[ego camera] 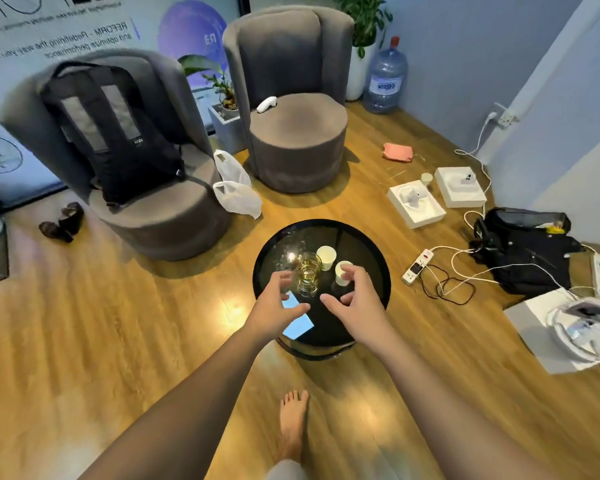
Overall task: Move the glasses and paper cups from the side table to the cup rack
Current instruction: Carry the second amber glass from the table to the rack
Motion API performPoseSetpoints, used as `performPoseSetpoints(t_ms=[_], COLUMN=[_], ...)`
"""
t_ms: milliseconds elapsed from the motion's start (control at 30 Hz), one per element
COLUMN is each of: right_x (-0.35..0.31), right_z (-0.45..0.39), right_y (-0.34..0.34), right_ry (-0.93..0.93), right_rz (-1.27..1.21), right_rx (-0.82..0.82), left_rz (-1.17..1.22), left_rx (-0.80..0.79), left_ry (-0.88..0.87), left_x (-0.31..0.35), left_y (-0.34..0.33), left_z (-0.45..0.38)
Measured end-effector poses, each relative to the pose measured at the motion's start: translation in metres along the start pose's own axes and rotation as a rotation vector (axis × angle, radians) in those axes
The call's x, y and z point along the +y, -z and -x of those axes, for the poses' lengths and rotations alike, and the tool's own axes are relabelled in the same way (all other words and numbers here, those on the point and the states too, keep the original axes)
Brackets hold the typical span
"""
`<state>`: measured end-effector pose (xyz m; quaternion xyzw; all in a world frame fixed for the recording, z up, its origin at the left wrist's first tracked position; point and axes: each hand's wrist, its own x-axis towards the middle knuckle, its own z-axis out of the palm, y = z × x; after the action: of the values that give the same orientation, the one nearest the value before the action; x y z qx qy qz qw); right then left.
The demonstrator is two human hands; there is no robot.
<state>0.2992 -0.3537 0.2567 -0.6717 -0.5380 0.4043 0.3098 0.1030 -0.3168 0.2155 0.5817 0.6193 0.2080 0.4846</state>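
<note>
Side table (368,244), round and black, carries everything near its middle: glasses (308,277) stacked upright, two paper cups (326,258) toward its right edge. My left hand (274,306) is spread open and empty just left of the glasses, nearer them than the right. My right hand (355,296), open, curls over the nearer paper cup (341,274); whether it touches, I cannot tell.

Both hands hang spread over the round black side table (368,244): the left hand (277,306) just beside the stacked glasses (307,277), the right hand (355,295) beside one paper cup (342,273). Another cup (326,257) stands behind.
</note>
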Motion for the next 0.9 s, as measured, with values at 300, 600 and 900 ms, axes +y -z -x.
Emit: performPoseSetpoints(t_ms=[300, 600, 900], right_x=[0.058, 0.159, 0.184], right_z=[-0.173, -0.261, -0.295], right_y=[-0.06, -0.122, -0.164], right_ry=[-0.11, -0.168, -0.159], right_rz=[0.116, 0.345, 0.529], right_rx=[-0.031, -0.086, -0.08], left_rz=[-0.169, -0.188, -0.01], left_rx=[-0.138, -0.209, -0.223], left_ry=[0.087, 0.136, 0.092], left_x=[-0.062, -0.151, -0.192], left_y=[-0.004, -0.054, -0.09], left_z=[-0.189, -0.29, -0.326])
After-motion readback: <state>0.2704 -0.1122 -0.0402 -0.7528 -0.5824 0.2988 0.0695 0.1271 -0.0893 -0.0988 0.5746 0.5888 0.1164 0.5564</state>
